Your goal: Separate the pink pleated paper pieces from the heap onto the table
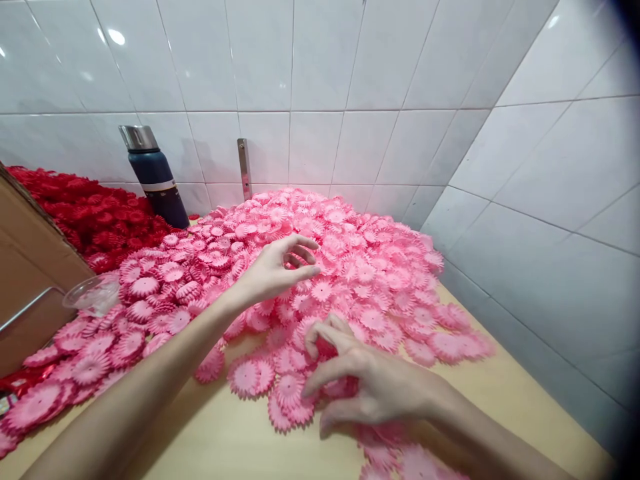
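Observation:
A large heap of pink fringed fabric flower discs [370, 273] covers much of the table, piled up against the tiled wall. My left hand [283, 267] hovers over the middle of the heap, palm down with its fingers apart and nothing visible in it. Lower and nearer to me, my right hand [350, 377] is at the heap's front edge, fingers spread and curved above a few loose pink discs [290, 390]. I see nothing held in it. More discs lie partly under my right forearm.
A dark blue bottle [157, 177] with a steel cap stands by the wall, beside a pile of red flower discs [100, 213]. At left are a cardboard box [35, 273] and a clear plastic cup [95, 295]. A metal bracket [244, 167] is on the wall.

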Demonstrator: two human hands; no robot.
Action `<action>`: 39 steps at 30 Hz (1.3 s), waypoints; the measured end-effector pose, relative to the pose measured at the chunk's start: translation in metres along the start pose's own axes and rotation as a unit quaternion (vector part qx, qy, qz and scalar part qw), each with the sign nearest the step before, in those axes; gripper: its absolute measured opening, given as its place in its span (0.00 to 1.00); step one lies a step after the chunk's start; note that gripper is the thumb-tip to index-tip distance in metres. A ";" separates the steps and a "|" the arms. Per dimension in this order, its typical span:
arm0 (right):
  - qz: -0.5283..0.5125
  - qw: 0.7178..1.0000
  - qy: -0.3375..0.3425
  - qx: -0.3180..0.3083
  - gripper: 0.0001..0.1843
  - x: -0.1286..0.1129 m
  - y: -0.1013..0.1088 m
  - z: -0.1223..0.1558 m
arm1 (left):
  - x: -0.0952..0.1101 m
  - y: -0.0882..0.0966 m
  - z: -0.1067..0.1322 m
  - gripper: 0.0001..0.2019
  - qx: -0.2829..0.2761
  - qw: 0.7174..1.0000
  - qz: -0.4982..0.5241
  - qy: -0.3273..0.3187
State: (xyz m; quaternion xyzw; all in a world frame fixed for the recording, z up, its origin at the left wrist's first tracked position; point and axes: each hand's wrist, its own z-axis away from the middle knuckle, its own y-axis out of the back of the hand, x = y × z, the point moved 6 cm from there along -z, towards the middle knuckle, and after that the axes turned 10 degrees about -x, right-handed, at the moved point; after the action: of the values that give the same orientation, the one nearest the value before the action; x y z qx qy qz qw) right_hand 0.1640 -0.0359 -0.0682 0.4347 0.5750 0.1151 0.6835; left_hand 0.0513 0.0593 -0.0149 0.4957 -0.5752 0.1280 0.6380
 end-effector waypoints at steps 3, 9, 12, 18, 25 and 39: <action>0.014 0.999 -0.026 -0.027 0.05 -0.003 -0.006 -0.001 | 0.003 -0.004 0.000 0.15 -0.028 0.999 0.010 -0.025; -0.202 0.975 -0.011 0.088 0.03 0.006 0.020 0.004 | 0.014 -0.011 0.004 0.13 -0.071 0.997 0.002 -0.044; -0.343 0.919 -0.011 0.194 0.04 0.027 0.036 0.011 | 0.021 -0.010 0.005 0.12 -0.067 0.996 -0.007 -0.053; -0.466 0.800 -0.077 0.369 0.11 0.066 0.049 0.027 | 0.029 -0.016 0.007 0.11 -0.082 0.993 -0.032 -0.077; -0.485 0.787 -0.075 0.374 0.12 0.067 0.048 0.029 | 0.024 -0.039 0.006 0.15 -0.093 0.984 -0.090 -0.122; -0.511 0.797 -0.072 0.315 0.13 0.065 0.035 0.018 | -0.014 -0.048 0.029 0.17 0.076 0.985 0.122 -0.095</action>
State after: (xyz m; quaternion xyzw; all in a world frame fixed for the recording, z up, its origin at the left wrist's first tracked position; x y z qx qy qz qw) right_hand 0.2123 0.0189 -0.0879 0.2761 0.6671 -0.4701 0.5077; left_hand 0.0650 0.0196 -0.0550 0.4787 -0.6780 0.2011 0.5204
